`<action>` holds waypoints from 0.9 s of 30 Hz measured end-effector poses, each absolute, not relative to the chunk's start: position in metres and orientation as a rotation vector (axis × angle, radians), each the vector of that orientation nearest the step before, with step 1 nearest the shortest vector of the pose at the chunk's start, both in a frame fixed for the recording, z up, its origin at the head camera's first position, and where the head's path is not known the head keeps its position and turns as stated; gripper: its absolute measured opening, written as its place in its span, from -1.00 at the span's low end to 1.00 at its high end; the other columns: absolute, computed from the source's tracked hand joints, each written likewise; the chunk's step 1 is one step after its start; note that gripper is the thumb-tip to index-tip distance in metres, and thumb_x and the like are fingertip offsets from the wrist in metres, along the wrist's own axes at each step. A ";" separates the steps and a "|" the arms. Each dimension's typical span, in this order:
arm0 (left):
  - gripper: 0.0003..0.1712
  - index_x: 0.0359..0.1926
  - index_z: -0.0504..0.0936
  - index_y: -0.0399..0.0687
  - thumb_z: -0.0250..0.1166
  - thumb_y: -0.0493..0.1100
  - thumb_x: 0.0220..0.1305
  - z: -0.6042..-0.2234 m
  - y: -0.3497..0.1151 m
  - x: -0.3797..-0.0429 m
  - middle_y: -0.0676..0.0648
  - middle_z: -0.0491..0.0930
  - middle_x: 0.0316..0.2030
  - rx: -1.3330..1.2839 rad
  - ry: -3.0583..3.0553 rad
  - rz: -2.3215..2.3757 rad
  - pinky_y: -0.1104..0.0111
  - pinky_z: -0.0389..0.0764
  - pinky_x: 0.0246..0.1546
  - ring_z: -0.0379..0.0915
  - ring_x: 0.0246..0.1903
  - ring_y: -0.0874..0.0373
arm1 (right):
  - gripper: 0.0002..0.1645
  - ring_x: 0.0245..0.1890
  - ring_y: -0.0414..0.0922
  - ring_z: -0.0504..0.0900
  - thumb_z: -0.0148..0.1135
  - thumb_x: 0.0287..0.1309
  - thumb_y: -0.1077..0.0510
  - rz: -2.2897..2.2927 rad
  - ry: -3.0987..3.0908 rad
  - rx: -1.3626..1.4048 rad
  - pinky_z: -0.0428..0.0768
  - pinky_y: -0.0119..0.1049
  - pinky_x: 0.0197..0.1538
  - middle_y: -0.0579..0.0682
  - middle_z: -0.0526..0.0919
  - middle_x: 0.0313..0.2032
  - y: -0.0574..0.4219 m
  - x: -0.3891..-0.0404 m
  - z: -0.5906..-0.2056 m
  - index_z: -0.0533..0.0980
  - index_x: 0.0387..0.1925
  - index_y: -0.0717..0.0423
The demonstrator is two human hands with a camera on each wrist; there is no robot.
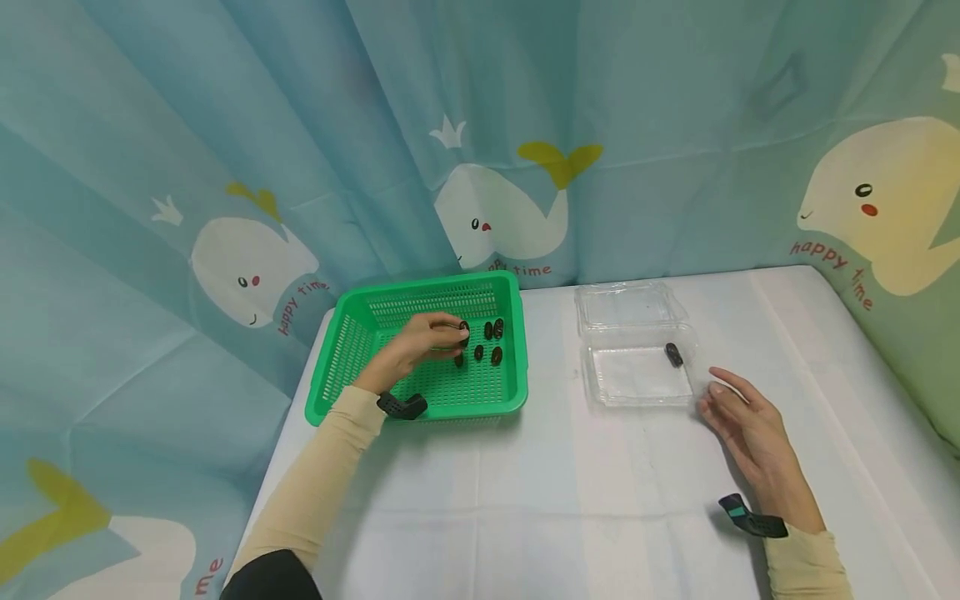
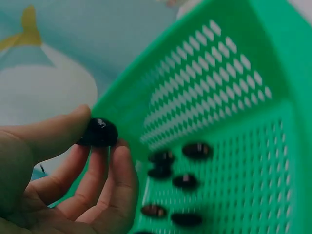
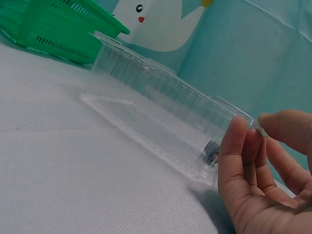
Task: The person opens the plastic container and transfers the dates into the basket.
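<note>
My left hand is over the green basket and pinches a dark, glossy, oval date between thumb and fingertips. Several more dates lie on the basket floor, mostly toward its right side. On the right, my right hand pinches the rim of a clear plastic clamshell box at its right corner, thumb on top and fingers below. The box's lid is folded back toward the curtain. One date sits inside the box, near its right side.
A white cloth covers the table. A blue curtain with whale prints hangs behind the far edge and along the left; the right side has a green panel. Black bands are on both wrists.
</note>
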State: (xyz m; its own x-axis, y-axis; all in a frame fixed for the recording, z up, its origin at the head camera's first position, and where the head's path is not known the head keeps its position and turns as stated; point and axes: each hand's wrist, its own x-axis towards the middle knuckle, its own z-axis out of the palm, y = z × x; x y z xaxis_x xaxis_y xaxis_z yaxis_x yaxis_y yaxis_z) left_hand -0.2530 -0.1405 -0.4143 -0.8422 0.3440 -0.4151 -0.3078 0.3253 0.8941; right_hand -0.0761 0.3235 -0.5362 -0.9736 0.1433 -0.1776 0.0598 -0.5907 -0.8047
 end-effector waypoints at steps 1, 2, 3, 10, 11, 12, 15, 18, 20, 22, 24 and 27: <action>-0.40 0.43 0.39 -0.29 0.32 -0.24 0.46 -0.415 -0.143 -0.256 -0.18 0.55 0.10 0.014 2.058 1.537 -0.03 0.54 0.37 0.64 -0.09 0.15 | -0.59 -0.19 -0.26 0.72 0.13 0.48 0.38 2.740 -1.397 -0.348 0.74 -0.45 -0.04 -0.13 0.70 -0.12 0.323 -0.076 -0.536 0.62 0.18 -0.05; -0.38 0.44 0.37 -0.31 0.32 -0.25 0.46 -0.416 -0.145 -0.258 -0.19 0.54 0.10 -0.001 2.063 1.518 -0.02 0.55 0.37 0.63 -0.09 0.15 | -0.59 -0.19 -0.26 0.72 0.13 0.48 0.38 2.742 -1.394 -0.347 0.74 -0.45 -0.04 -0.12 0.70 -0.11 0.323 -0.077 -0.536 0.62 0.19 -0.05; -0.36 0.45 0.36 -0.31 0.33 -0.24 0.45 -0.417 -0.147 -0.260 -0.20 0.54 0.12 -0.015 2.072 1.499 -0.01 0.56 0.37 0.62 -0.10 0.15 | -0.59 -0.19 -0.25 0.72 0.13 0.48 0.38 2.745 -1.391 -0.346 0.74 -0.45 -0.05 -0.12 0.70 -0.11 0.323 -0.077 -0.536 0.62 0.19 -0.05; -0.33 0.46 0.33 -0.30 0.35 -0.22 0.45 -0.428 -0.157 -0.275 -0.19 0.51 0.13 -0.124 2.076 1.429 0.03 0.57 0.36 0.64 -0.07 0.11 | -0.58 -0.19 -0.26 0.72 0.13 0.48 0.38 2.725 -1.412 -0.330 0.74 -0.46 -0.05 -0.13 0.69 -0.11 0.323 -0.076 -0.537 0.61 0.19 -0.05; -0.33 0.45 0.34 -0.30 0.35 -0.22 0.44 -0.429 -0.158 -0.277 -0.19 0.52 0.13 -0.142 2.074 1.423 0.04 0.58 0.35 0.64 -0.09 0.13 | -0.58 -0.18 -0.26 0.72 0.13 0.48 0.38 2.721 -1.418 -0.327 0.73 -0.47 -0.04 -0.13 0.69 -0.11 0.323 -0.076 -0.538 0.61 0.20 -0.05; -0.33 0.45 0.35 -0.29 0.36 -0.23 0.44 -0.430 -0.158 -0.278 -0.19 0.52 0.12 -0.162 2.073 1.417 0.05 0.59 0.35 0.65 -0.10 0.13 | -0.58 -0.18 -0.26 0.72 0.12 0.48 0.38 2.721 -1.419 -0.325 0.73 -0.47 -0.04 -0.13 0.69 -0.11 0.323 -0.076 -0.538 0.60 0.20 -0.05; -0.34 0.45 0.37 -0.29 0.37 -0.23 0.43 -0.435 -0.158 -0.280 -0.18 0.53 0.11 -0.207 2.079 1.392 0.09 0.62 0.31 0.66 -0.14 0.16 | -0.58 -0.18 -0.26 0.72 0.12 0.48 0.38 2.719 -1.423 -0.322 0.73 -0.47 -0.04 -0.13 0.69 -0.11 0.323 -0.076 -0.538 0.60 0.20 -0.05; -0.35 0.44 0.40 -0.29 0.37 -0.23 0.42 -0.439 -0.158 -0.282 -0.17 0.51 0.10 -0.238 2.094 1.362 0.13 0.66 0.26 0.67 -0.15 0.14 | -0.58 -0.18 -0.27 0.72 0.12 0.48 0.38 2.721 -1.419 -0.329 0.73 -0.47 -0.03 -0.13 0.68 -0.10 0.323 -0.076 -0.538 0.60 0.20 -0.05; -0.37 0.42 0.41 -0.30 0.37 -0.23 0.42 -0.441 -0.159 -0.283 -0.18 0.49 0.11 -0.245 2.105 1.335 0.16 0.68 0.23 0.66 -0.17 0.14 | -0.58 -0.18 -0.27 0.71 0.13 0.48 0.38 2.722 -1.416 -0.336 0.73 -0.47 -0.04 -0.13 0.68 -0.11 0.323 -0.076 -0.537 0.60 0.20 -0.06; -0.39 0.40 0.42 -0.32 0.37 -0.24 0.42 -0.442 -0.159 -0.284 -0.19 0.48 0.12 -0.255 2.120 1.307 0.19 0.70 0.18 0.66 -0.21 0.16 | -0.58 -0.18 -0.27 0.71 0.13 0.48 0.38 2.725 -1.411 -0.338 0.74 -0.46 -0.04 -0.13 0.68 -0.11 0.323 -0.077 -0.538 0.61 0.19 -0.06; -0.41 0.37 0.44 -0.33 0.37 -0.24 0.42 -0.444 -0.160 -0.285 -0.20 0.48 0.12 -0.257 2.147 1.270 0.22 0.73 0.10 0.66 -0.28 0.19 | -0.58 -0.18 -0.27 0.71 0.12 0.48 0.39 2.725 -1.409 -0.335 0.74 -0.46 -0.03 -0.13 0.68 -0.12 0.323 -0.076 -0.538 0.61 0.19 -0.06; -0.47 0.29 0.47 -0.34 0.39 -0.26 0.40 -0.446 -0.161 -0.286 -0.19 0.51 0.05 -0.259 2.179 1.229 0.29 0.76 -0.06 0.63 -0.38 0.22 | -0.58 -0.18 -0.27 0.72 0.12 0.48 0.39 2.723 -1.409 -0.328 0.74 -0.46 -0.03 -0.13 0.69 -0.12 0.323 -0.076 -0.538 0.61 0.19 -0.05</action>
